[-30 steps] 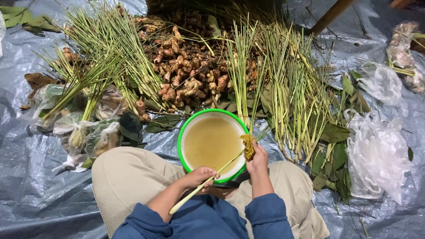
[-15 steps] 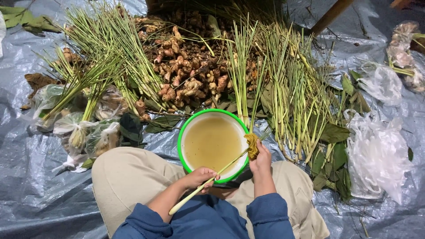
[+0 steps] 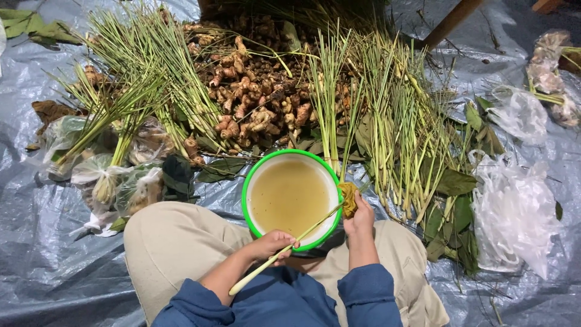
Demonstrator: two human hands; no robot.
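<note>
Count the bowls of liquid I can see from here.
1. The green-rimmed bowl of yellowish liquid sits between the knees, in front of the root pile. Both hands work a stalk over its near rim. The piled plants could hide others.

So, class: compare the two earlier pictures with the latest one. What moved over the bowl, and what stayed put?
Very little moved. The right hand, with its yellow-green scrubbing pad, shifted slightly along the lemongrass stalk, staying by the bowl's right rim. The left hand kept its grip on the stalk; nothing was taken up or let go. The green-rimmed bowl of cloudy water, the root pile and the lemongrass bundles stayed as they were.
</note>
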